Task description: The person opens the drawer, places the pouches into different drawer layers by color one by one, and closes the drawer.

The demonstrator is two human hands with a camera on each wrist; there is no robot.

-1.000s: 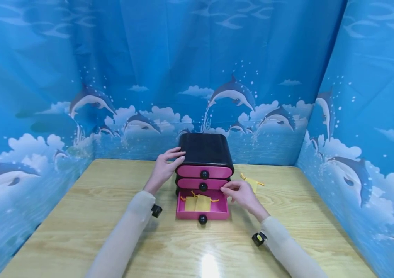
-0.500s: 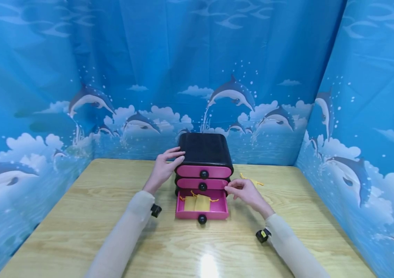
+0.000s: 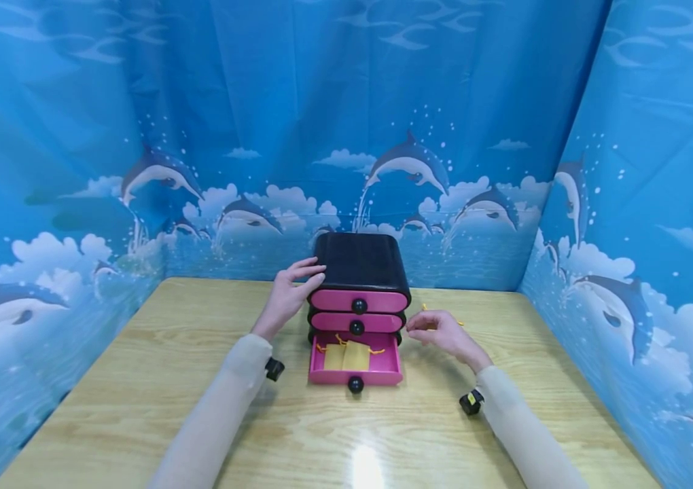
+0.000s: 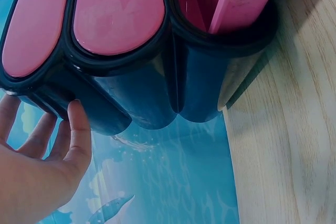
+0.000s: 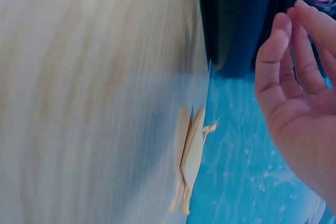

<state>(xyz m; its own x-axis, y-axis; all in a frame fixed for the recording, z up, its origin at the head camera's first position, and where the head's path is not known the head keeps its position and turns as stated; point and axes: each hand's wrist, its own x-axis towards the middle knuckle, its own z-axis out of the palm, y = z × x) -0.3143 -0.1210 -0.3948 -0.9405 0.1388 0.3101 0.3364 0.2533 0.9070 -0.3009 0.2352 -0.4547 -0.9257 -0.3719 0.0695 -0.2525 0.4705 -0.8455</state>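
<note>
A small black drawer cabinet with pink drawer fronts stands on the table. Its bottom drawer is pulled out, and two yellow drawstring pouches lie inside. My left hand touches the cabinet's upper left side; the left wrist view shows its fingers against the black casing. Just off the cabinet's right side, my right hand holds nothing, its fingers loosely bent. Behind that hand, mostly hidden in the head view, more yellow pouch fabric lies on the table; the right wrist view shows it with cords.
The wooden table reaches out on both sides of the cabinet and in front of it. A blue dolphin-print curtain hangs behind and at both sides. Two more drawers, a middle one and a top one, are closed.
My right hand has drawn away from the cabinet's front, moving right and covering more of the pouch behind it. The left hand has stayed in place, and the bottom drawer remains pulled out.
</note>
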